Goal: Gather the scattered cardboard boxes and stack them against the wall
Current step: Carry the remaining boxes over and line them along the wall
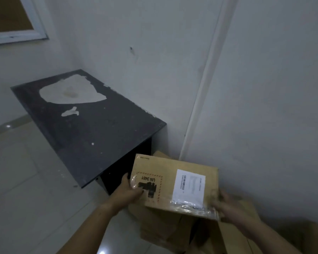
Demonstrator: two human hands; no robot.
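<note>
A brown cardboard box with a white shipping label and a "UN 3481" mark is held between both hands near the wall. My left hand grips its left edge, thumb on top. My right hand grips its right near corner. Below the held box lie other cardboard boxes piled on the floor against the wall. One more box edge shows behind the held box.
A dark worn table with peeled patches stands in the corner to the left, its black side panel close to the held box. A white conduit strip runs down the wall. Pale tiled floor spreads to the left.
</note>
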